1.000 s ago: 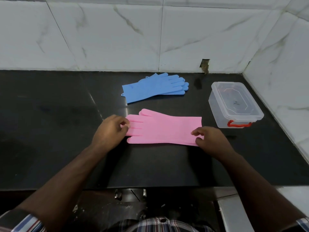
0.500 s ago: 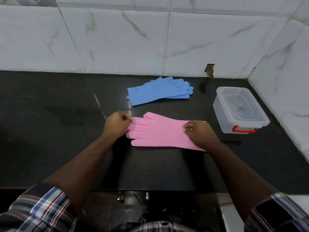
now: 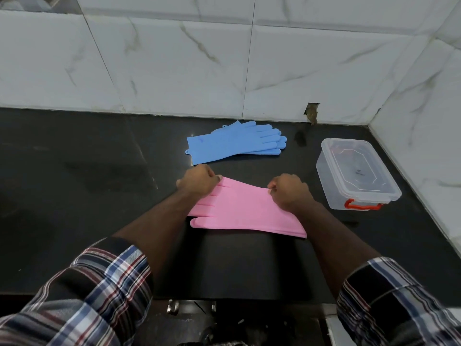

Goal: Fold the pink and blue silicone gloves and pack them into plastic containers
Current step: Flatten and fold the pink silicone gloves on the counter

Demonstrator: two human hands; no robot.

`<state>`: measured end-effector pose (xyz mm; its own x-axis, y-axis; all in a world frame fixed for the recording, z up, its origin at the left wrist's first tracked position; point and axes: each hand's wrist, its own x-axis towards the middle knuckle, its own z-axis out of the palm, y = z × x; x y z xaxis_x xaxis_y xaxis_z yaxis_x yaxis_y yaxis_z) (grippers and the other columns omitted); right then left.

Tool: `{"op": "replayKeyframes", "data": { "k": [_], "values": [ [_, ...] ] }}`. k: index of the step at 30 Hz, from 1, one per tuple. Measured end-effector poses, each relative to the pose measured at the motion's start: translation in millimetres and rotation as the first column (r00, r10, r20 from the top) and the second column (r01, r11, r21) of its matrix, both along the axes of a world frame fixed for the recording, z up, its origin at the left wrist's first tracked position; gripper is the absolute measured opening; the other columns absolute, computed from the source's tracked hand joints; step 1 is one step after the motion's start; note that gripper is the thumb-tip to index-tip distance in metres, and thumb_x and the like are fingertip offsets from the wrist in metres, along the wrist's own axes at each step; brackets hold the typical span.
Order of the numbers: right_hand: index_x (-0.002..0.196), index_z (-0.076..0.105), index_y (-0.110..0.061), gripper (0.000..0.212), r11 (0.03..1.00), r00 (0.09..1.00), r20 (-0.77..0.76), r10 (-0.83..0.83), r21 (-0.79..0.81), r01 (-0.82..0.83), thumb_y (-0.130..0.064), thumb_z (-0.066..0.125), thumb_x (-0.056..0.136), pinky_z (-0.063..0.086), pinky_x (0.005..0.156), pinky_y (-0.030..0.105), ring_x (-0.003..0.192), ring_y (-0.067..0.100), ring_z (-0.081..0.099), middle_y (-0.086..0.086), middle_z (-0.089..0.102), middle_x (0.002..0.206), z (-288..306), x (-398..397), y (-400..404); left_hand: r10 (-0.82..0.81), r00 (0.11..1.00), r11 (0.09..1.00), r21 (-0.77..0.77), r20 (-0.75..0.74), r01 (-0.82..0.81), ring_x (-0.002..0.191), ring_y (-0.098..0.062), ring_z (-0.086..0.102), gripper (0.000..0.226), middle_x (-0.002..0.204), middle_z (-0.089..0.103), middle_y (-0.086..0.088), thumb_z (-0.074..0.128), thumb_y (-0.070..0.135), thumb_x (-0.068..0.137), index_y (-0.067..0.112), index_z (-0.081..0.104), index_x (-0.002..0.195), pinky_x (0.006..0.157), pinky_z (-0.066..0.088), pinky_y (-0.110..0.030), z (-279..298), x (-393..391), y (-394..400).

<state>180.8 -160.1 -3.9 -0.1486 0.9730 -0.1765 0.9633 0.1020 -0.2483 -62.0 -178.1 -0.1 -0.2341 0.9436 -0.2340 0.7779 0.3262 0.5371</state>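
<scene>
Between the two hands on the black worktop (image 3: 74, 196) lie the pink silicone gloves (image 3: 244, 211), stretched flat. The left hand (image 3: 197, 179) pinches the fingertip end with curled fingers, and the right hand (image 3: 289, 193) grips the far edge nearer the cuff, also curled round the silicone. The far edge looks slightly lifted off the surface, so this reads as the start of a first fold, lengthwise toward the person; no crease is formed yet.

Beyond the left hand, well apart from the pink pair, the blue silicone gloves (image 3: 234, 143) lie stacked and flat, fingers pointing right, unfolded and untouched. Off to the right of the right hand stands one clear plastic container (image 3: 356, 171) with a red latch (image 3: 361, 205); its lid appears to be on, and nothing pink or blue shows inside. Only this one container is in view.

By that reckoning the task is near its beginning: both pairs have yet to be folded, the lid must come off, and nothing is packed.

The worktop is dark polished stone with faint smears and reflections, meeting white marble-patterned wall tiles (image 3: 174, 58) at the back and on the right, forming a corner. A small broken gap (image 3: 311, 113) shows in the back tiles just above the worktop. Plaid sleeves (image 3: 99, 283) cover both forearms.
</scene>
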Motion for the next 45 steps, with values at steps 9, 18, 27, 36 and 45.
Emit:
{"op": "replayKeyframes", "data": {
  "k": [9,18,27,36,45],
  "values": [
    [0.105,0.070,-0.021,0.017,0.990,0.993,-0.102,0.057,0.133,-0.043,-0.026,0.059,0.093,0.051,0.079,0.033,0.089,0.016,0.061,0.001,0.067,0.103,-1.8,-0.5,-2.1,0.018,0.999,0.999,0.038,0.029,-0.019,0.098,-0.030,0.062,0.013,0.101,0.067,-0.007,0.051,0.029,0.095,0.019,0.055,0.089,0.090,0.053,-0.046,-1.0,-8.3,4.7],
    [0.111,0.071,-0.022,0.022,1.000,0.989,-0.149,-0.007,-0.013,0.005,-0.019,0.067,0.090,0.045,0.082,0.026,0.092,0.011,0.060,-0.001,0.069,0.111,4.0,34.4,-14.3,-0.107,0.978,0.954,0.258,-0.181,0.153,0.100,-0.018,0.059,0.009,0.103,0.065,0.009,0.055,0.029,0.095,0.030,0.064,0.094,0.093,0.047,-0.049,-1.1,-3.4,-16.4],
    [0.104,0.073,-0.026,0.025,0.959,0.995,-0.090,0.042,-0.275,-0.065,-0.016,0.077,0.081,0.044,0.076,0.019,0.083,0.003,0.057,-0.012,0.061,0.097,2.4,67.6,-44.4,-0.627,0.741,0.757,0.037,-0.242,0.653,0.100,-0.001,0.055,0.026,0.105,0.063,0.020,0.071,0.051,0.083,0.035,0.068,0.104,0.089,0.049,-0.033,-4.6,-38.1,-73.1],
    [0.111,0.072,-0.019,0.024,0.999,0.999,-0.049,0.007,0.032,-0.005,-0.011,0.063,0.091,0.049,0.087,0.029,0.090,0.012,0.059,-0.001,0.068,0.106,10.3,59.7,-62.5,-0.596,0.723,0.694,0.228,-0.350,0.683,0.086,-0.008,0.058,0.009,0.095,0.065,0.012,0.064,0.031,0.092,0.027,0.070,0.098,0.079,0.049,-0.031,18.8,-43.1,-68.9],
    [0.114,0.073,-0.025,0.026,0.996,0.993,-0.093,0.073,-0.047,-0.078,-0.023,0.067,0.089,0.048,0.093,0.029,0.094,0.007,0.060,-0.004,0.070,0.114,-8.8,64.9,-91.1,-0.535,0.806,0.809,0.119,-0.254,0.575,0.098,-0.007,0.058,0.012,0.102,0.063,0.014,0.067,0.036,0.090,0.030,0.072,0.100,0.086,0.051,-0.035,6.1,-67.8,-92.6]
  ]
}}
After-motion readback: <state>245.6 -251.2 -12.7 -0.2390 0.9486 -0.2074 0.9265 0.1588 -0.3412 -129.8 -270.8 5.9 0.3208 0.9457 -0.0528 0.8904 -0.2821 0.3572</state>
